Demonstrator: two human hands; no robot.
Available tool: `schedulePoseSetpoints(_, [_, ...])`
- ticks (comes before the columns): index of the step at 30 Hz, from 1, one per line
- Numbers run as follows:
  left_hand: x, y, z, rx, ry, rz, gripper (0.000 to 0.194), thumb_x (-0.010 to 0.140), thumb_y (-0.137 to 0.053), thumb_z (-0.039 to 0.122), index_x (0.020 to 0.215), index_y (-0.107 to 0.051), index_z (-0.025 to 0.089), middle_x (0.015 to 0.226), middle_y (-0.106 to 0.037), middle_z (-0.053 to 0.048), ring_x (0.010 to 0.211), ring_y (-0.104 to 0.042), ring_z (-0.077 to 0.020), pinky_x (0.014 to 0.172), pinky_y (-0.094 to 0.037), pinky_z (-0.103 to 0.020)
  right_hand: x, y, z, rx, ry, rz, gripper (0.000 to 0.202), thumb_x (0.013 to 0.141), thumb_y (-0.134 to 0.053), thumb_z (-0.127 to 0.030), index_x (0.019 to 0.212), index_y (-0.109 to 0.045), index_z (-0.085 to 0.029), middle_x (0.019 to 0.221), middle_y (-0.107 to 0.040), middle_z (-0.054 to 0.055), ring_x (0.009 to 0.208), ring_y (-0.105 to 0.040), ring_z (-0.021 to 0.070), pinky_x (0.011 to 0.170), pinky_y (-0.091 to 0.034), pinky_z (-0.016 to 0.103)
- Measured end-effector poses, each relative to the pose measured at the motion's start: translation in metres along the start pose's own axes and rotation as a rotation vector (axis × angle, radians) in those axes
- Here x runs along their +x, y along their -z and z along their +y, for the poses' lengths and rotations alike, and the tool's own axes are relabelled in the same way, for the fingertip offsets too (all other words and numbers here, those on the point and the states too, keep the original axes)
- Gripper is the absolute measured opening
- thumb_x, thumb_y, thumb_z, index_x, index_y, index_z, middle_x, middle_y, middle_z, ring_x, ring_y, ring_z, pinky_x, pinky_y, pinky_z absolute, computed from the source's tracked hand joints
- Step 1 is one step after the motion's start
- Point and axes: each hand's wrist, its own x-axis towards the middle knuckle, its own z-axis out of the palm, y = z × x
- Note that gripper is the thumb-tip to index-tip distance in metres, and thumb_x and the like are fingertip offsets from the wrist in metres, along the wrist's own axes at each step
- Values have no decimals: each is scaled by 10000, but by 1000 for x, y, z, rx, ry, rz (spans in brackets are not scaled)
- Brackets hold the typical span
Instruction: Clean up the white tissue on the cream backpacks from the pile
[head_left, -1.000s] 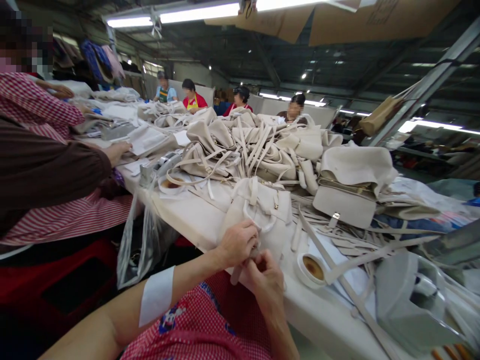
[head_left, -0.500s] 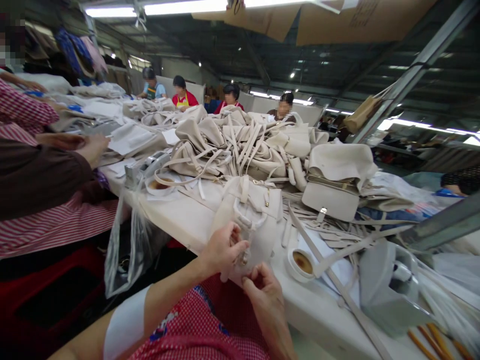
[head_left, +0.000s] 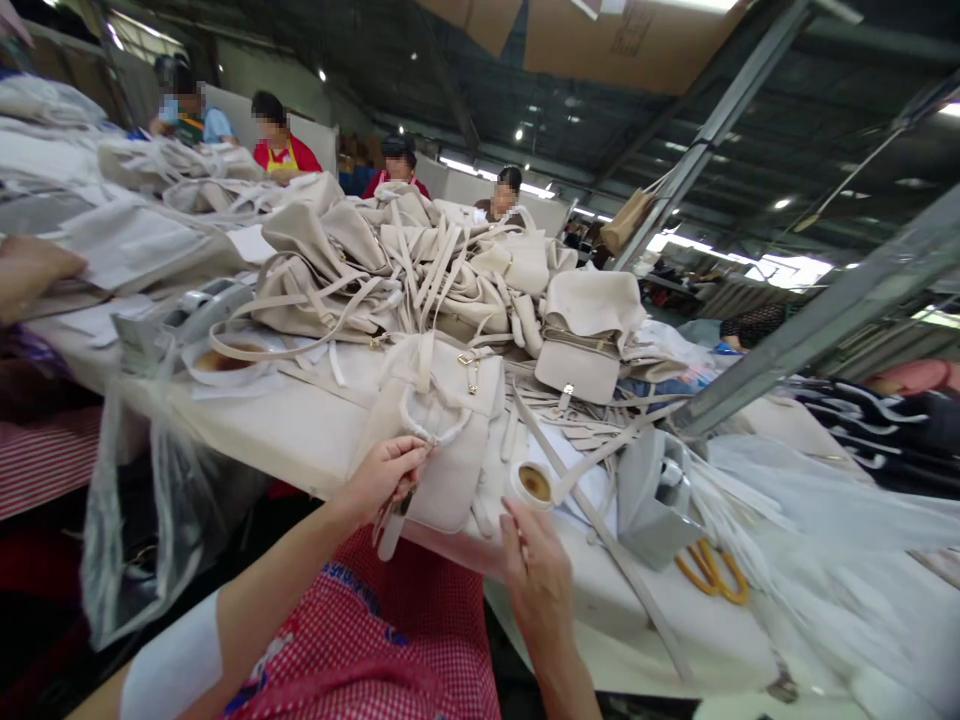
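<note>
A cream backpack-like bag [head_left: 450,470] with a looped handle and gold-coloured fittings lies at the front edge of the table. My left hand [head_left: 386,478] is closed over its left front, fingertips pinched near the loop. A short strap [head_left: 391,530] with a metal fitting hangs from under that hand; what exactly the fingertips pinch is too small to tell. My right hand [head_left: 538,565] is raised right of the bag, thumb and fingers curled towards each other beside a small white cup [head_left: 534,485] of brownish liquid. Anything between those fingers is hidden.
Cream bags and straps [head_left: 450,270] are heaped behind. Right of the cup stand a grey tape dispenser [head_left: 656,500] and orange-handled scissors [head_left: 712,572]. A plastic bag [head_left: 142,520] hangs off the table's left. A co-worker's hand [head_left: 37,270] is at left; several people work across the table.
The view has swung right. My right hand has left the bag's front edge for the cup. My left hand has moved to the bag's left side, and the strap now hangs below it.
</note>
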Motion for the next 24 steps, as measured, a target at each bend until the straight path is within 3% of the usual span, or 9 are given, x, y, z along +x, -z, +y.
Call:
schedulePoseSetpoints(3, [-2,1,-3,5,-18,2,336,742,-686,432,890,-614,140,544,-448,88,356,-282,-12,354,-157,-158,25,12,18,-451,96,97,402,918,-533,-425,1166,-693,-153,1383,-544,239,1338,-409,445,1057,-308,631])
schedulePoseSetpoints(6, [0,2,-6,-2,-17,5,353,744,-683,440,908,-612,136,545,-452,88,354,-287,-13,351,-162,-157,41,10,27,-659,118,20,248,885,-603,-328,1027,-732,-172,1480,-463,225,1420,-267,491,1068,-208,704])
schedulePoseSetpoints(9, [2,5,-9,-2,-9,-6,362,742,-677,447,916,-606,138,556,-464,85,357,-305,-16,347,-173,-151,52,15,39,-511,158,-35,227,913,-549,-323,820,-726,-215,1421,-552,158,1380,-392,409,1078,-287,621])
schedulePoseSetpoints(13, [2,6,-11,31,-13,-12,328,758,-655,443,898,-600,152,576,-482,75,371,-339,-27,343,-207,-147,76,34,60,-214,7,105,390,913,-473,-487,879,-724,-190,1181,-695,172,1122,-616,306,981,-437,462])
schedulePoseSetpoints(17, [1,6,-11,40,-12,-2,322,761,-651,440,901,-606,153,580,-487,70,385,-354,-35,351,-253,-150,98,41,76,-236,-37,-79,384,809,-541,-510,819,-759,-194,1011,-739,148,1013,-637,305,938,-429,427])
schedulePoseSetpoints(19, [1,6,-11,36,-13,2,317,761,-651,435,898,-607,152,584,-495,67,386,-359,-35,357,-274,-153,102,40,79,-234,-43,-149,341,796,-536,-477,748,-756,-221,894,-749,107,895,-653,277,845,-445,384])
schedulePoseSetpoints(24, [2,7,-14,48,-28,2,286,780,-632,415,893,-607,154,599,-515,62,367,-375,-34,352,-272,-161,103,45,81,-230,-124,-156,342,788,-511,-462,659,-727,-230,609,-675,49,643,-604,233,636,-387,335])
